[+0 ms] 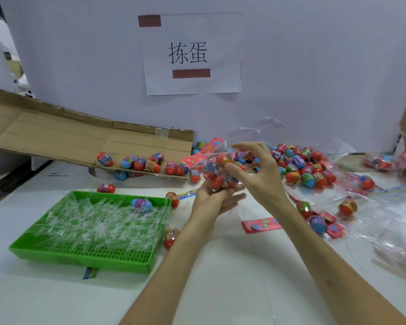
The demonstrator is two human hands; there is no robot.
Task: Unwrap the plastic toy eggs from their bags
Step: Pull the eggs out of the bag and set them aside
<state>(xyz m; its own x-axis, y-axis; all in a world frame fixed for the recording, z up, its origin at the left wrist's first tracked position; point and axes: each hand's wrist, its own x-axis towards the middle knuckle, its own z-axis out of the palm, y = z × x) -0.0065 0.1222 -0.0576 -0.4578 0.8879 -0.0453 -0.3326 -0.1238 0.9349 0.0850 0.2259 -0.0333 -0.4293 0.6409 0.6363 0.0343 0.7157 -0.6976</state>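
Cupping a clear bag [209,167] from below, the left hand [210,202] curls its fingers round the bag's lower end. The bag, packed with toy eggs [217,181], hangs in the air above the white table [220,277], between the two hands at mid-view. The right hand [258,171] sits at the bag's upper right side, fingers spread and bent, thumb tip against the film; whether it pinches the plastic cannot be told.

To the left a green tray [136,263] heaped with clear plastic strips [92,221] has its right rim near the left wrist, and two stray eggs [171,238] lie just beside that rim. Behind it a cardboard flap [68,139] slopes down toward the table, a row of eggs resting along its front edge. On the right, a pile of loose eggs [302,167] begins just beside the right hand, and empty bags [389,233] spread toward the table's right edge. A pink card [260,225] lies flat close to the right forearm. Bare tabletop shows between the forearms and toward the near edge.
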